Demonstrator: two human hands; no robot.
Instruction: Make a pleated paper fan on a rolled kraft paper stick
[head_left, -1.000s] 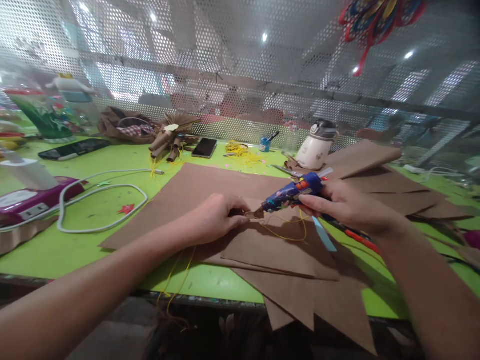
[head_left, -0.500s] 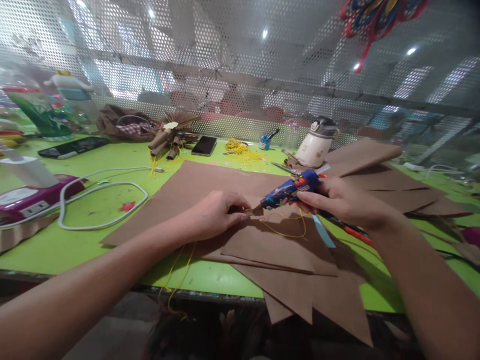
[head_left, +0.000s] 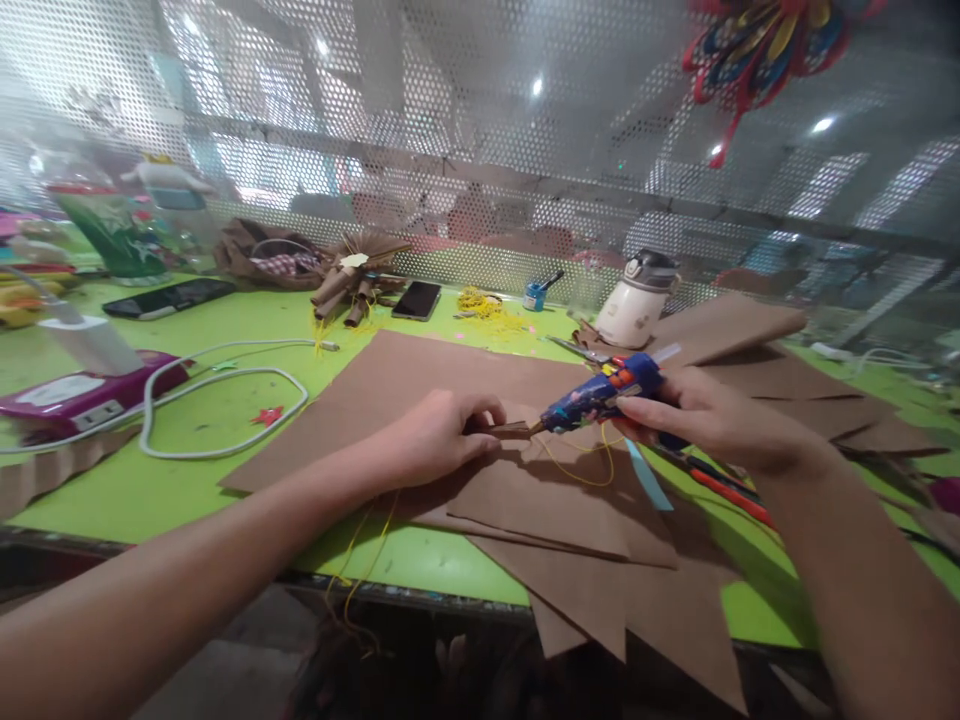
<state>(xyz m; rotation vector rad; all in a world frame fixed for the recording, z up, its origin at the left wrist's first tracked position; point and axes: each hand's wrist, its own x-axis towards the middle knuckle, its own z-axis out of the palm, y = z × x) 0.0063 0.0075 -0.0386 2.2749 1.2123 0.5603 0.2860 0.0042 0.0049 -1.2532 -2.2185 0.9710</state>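
My right hand (head_left: pixel 697 412) is closed round a blue glue gun (head_left: pixel 596 394), its nozzle pointing left. Between the thumb and fingers of my left hand (head_left: pixel 450 432) is a small folded piece of brown paper (head_left: pixel 511 431), and the nozzle tip is at its right end. Whether the tip touches it I cannot tell. Beneath both hands lie overlapping sheets of brown kraft paper (head_left: pixel 420 375), some hanging past the table's front edge. A loop of thin yellow string (head_left: pixel 577 478) rests on them, beside a light blue strip (head_left: pixel 649 475).
On the green table (head_left: pixel 401 565) stand a purple power strip (head_left: pixel 97 398) with a white cable (head_left: pixel 217 452), a phone (head_left: pixel 417 300), rolled paper pieces (head_left: pixel 349 295), yellow string (head_left: pixel 484 303), a blue jar (head_left: pixel 535 296) and a white bottle (head_left: pixel 634 305). Red-handled pliers (head_left: pixel 727 495) lie at right.
The glue gun and my right hand have shifted slightly right and down in view, and more of the folded paper shows. The whole scene has also shifted a little as the camera moved.
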